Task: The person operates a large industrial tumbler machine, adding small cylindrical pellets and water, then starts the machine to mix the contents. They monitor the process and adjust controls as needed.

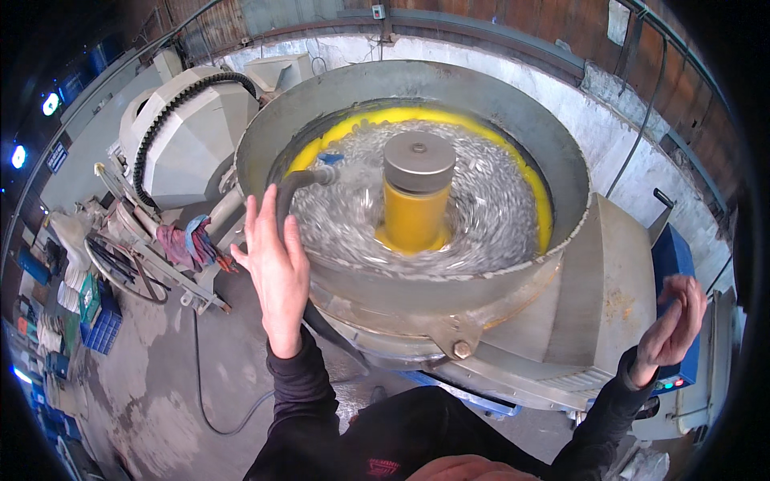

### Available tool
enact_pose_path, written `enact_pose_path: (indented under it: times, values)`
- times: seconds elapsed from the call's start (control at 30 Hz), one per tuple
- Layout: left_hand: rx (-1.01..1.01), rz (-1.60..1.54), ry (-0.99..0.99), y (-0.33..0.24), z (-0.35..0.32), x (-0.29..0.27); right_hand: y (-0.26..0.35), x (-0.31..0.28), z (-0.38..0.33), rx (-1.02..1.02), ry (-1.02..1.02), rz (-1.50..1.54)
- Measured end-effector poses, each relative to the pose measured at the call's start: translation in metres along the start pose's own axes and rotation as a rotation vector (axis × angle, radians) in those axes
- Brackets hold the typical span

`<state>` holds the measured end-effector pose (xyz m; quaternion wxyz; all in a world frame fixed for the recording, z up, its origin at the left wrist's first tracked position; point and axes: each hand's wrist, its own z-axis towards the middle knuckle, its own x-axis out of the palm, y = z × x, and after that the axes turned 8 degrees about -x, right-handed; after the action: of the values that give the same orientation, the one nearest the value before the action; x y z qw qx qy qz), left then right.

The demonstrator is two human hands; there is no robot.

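Note:
My left hand [275, 268] is raised flat with fingers spread, in front of the rim of a large round grey vibrating bowl [513, 112]. It holds nothing and sits just beside a black hose [293, 184] that hangs over the rim. The bowl has a yellow lining [537, 200], a yellow centre post with a grey cap [417, 164], and a blurred mass of small shiny metal pieces [489, 208]. My right hand [672, 325] hovers loosely curled and empty at the bowl's right side, near a blue control box [670, 256].
A grey motor housing with a black toothed belt [188, 132] stands at the left. Rags [188, 244] and cables lie beside it. Blue crates [104, 329] sit on the stained concrete floor at far left. A white-washed wall curves behind.

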<state>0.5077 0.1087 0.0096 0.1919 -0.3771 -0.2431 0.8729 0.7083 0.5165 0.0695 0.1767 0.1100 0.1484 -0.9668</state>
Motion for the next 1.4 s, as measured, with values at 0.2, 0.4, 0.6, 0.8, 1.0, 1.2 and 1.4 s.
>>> enact_pose_path:
  times: [0.2,0.4,0.6,0.8,1.0,1.2,1.4]
  values:
    - [0.125,0.108,0.049,0.031,0.028,-0.004,0.002,0.087,0.060,0.375,0.495,0.064]
    - [0.180,0.076,0.190,0.042,0.040,-0.013,-0.031,0.161,0.062,0.510,0.884,0.232]
    - [0.181,-0.126,0.137,0.044,0.043,-0.005,-0.040,0.191,0.030,0.687,0.863,0.453]
    - [0.099,-0.344,0.115,0.042,0.037,0.002,-0.050,0.187,0.021,0.872,0.740,0.568]
    - [0.109,-0.356,0.073,0.036,0.035,0.004,-0.059,0.185,0.018,0.894,0.706,0.578]
    - [0.082,-0.351,0.089,0.035,0.033,0.004,-0.064,0.187,0.017,0.947,0.773,0.579]
    - [0.061,-0.414,0.105,0.035,0.032,0.005,-0.065,0.187,0.016,0.983,0.806,0.552]
